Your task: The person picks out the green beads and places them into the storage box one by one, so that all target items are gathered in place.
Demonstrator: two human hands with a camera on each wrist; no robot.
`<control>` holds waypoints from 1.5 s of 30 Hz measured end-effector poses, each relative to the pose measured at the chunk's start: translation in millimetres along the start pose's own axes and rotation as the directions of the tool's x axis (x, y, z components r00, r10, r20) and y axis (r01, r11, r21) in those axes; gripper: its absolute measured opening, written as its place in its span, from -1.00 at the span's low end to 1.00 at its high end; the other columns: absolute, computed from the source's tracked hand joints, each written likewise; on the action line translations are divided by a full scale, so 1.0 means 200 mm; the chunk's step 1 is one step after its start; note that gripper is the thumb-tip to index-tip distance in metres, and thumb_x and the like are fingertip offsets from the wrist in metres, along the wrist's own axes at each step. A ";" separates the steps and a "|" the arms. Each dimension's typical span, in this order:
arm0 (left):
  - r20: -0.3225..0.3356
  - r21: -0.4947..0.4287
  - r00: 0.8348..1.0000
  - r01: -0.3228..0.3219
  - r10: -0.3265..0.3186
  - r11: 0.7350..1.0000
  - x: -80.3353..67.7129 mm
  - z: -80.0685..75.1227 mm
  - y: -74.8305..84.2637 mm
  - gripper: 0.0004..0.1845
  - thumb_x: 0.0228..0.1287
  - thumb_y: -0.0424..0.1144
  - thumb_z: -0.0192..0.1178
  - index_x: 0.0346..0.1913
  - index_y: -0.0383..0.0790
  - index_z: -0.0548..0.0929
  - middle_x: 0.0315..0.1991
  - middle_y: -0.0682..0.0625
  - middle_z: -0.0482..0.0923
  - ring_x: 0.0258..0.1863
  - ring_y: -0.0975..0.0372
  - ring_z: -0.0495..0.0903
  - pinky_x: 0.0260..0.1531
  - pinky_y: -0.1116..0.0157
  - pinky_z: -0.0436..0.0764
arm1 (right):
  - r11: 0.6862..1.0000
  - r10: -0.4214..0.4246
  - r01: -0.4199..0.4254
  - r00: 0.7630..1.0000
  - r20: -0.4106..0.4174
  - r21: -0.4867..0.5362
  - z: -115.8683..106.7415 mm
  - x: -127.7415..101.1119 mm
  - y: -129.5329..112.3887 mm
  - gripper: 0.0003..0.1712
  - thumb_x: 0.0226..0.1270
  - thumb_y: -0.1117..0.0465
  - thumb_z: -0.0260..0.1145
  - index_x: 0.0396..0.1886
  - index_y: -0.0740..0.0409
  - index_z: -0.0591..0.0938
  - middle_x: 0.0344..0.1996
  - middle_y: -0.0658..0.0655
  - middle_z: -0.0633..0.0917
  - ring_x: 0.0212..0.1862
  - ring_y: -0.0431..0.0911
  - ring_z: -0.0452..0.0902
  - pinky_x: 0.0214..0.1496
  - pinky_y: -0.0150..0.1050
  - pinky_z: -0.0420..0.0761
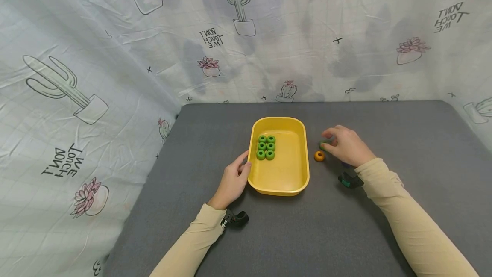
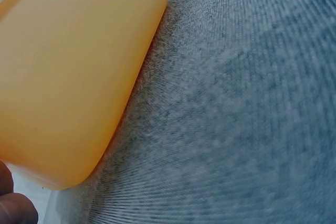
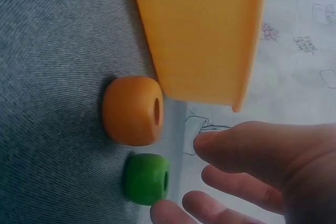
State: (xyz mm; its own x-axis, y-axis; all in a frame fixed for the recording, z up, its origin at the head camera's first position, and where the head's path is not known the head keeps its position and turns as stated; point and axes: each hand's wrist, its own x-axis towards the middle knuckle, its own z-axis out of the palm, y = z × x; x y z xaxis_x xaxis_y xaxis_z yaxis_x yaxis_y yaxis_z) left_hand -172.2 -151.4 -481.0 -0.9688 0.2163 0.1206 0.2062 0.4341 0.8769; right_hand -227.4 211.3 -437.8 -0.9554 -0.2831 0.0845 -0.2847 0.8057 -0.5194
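Observation:
A yellow tray (image 1: 288, 178) sits on the grey table, with several green beads (image 1: 270, 146) in two columns on the left half of its floor. My left hand (image 1: 232, 181) touches the tray's left side with its fingertips and thumb. To the right of the tray, my right hand (image 1: 347, 146) reaches down over a loose green bead (image 3: 147, 179). In the right wrist view that bead rests on the table, the thumb and fingers spread apart beside it. An orange bead (image 1: 319, 156) lies between the tray and this hand.
The grey table (image 1: 292, 234) spreads around the tray. Behind it and along the left hangs a pale curtain (image 1: 269, 63) printed with cacti. A small purple patch (image 1: 346, 165) shows beneath my right hand, mostly hidden.

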 end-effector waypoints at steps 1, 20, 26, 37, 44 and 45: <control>0.000 -0.002 1.000 -0.003 0.003 1.000 0.00 0.00 0.00 -0.49 0.67 -0.22 0.01 0.56 -0.24 0.37 -0.54 0.08 0.45 -0.59 0.32 0.39 -0.48 0.40 0.40 | 1.000 -0.001 0.001 1.000 0.001 -0.004 0.00 0.00 0.00 -0.58 0.43 0.22 0.40 0.19 0.35 0.67 0.05 0.35 0.66 -0.09 0.15 0.66 -0.11 0.08 0.68; -0.007 -0.001 1.000 -0.011 0.011 1.000 0.00 0.00 0.00 -0.50 0.67 -0.21 0.02 0.55 -0.22 0.39 -0.56 0.09 0.42 -0.61 0.32 0.36 -0.50 0.40 0.39 | 0.997 -0.056 0.055 0.998 -0.007 -0.062 0.08 0.02 0.05 -0.66 0.37 0.32 0.40 0.11 0.33 0.71 -0.04 0.30 0.66 -0.23 0.04 0.63 -0.20 -0.01 0.66; -0.005 -0.005 1.000 -0.011 0.011 1.000 0.00 0.00 0.00 -0.50 0.67 -0.21 0.01 0.55 -0.21 0.39 -0.56 0.09 0.42 -0.60 0.32 0.37 -0.50 0.40 0.38 | 0.996 -0.052 0.051 0.999 -0.010 -0.068 0.09 0.02 0.04 -0.67 0.36 0.38 0.39 0.10 0.31 0.72 -0.02 0.30 0.68 -0.22 0.04 0.61 -0.19 0.01 0.65; -0.002 0.003 1.000 -0.009 0.009 1.000 0.01 0.00 0.00 -0.50 0.67 -0.22 0.01 0.55 -0.22 0.38 -0.56 0.09 0.42 -0.60 0.32 0.37 -0.49 0.40 0.39 | 0.997 -0.052 0.051 0.998 -0.021 -0.057 0.08 0.02 0.04 -0.69 0.36 0.39 0.39 0.09 0.31 0.73 -0.04 0.29 0.68 -0.21 0.05 0.61 -0.19 0.01 0.65; -0.002 0.012 1.000 -0.005 0.005 1.000 0.01 0.00 0.00 -0.49 0.67 -0.22 0.01 0.55 -0.24 0.38 -0.56 0.09 0.42 -0.60 0.32 0.37 -0.49 0.40 0.38 | 0.996 -0.080 0.076 0.995 -0.068 -0.052 0.06 0.02 0.02 -0.70 0.36 0.37 0.40 0.06 0.31 0.73 -0.10 0.26 0.66 -0.28 0.00 0.54 -0.29 -0.08 0.56; -0.003 0.012 1.000 -0.006 0.006 1.000 0.01 0.00 0.00 -0.49 0.67 -0.22 0.01 0.55 -0.24 0.37 -0.56 0.09 0.41 -0.60 0.32 0.36 -0.49 0.40 0.38 | 0.995 -0.085 0.081 0.993 -0.079 -0.050 0.06 0.02 0.01 -0.71 0.36 0.37 0.40 0.06 0.31 0.73 -0.12 0.26 0.66 -0.30 -0.01 0.53 -0.30 -0.09 0.55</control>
State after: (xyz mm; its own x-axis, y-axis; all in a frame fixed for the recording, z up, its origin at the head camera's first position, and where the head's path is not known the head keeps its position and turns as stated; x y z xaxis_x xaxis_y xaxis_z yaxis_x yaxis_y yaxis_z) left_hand -173.3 -150.6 -480.9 -0.9680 0.2167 0.1270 0.2134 0.4435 0.8705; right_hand -230.4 206.8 -448.3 -0.9310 -0.3085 0.1950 -0.3647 0.8051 -0.4678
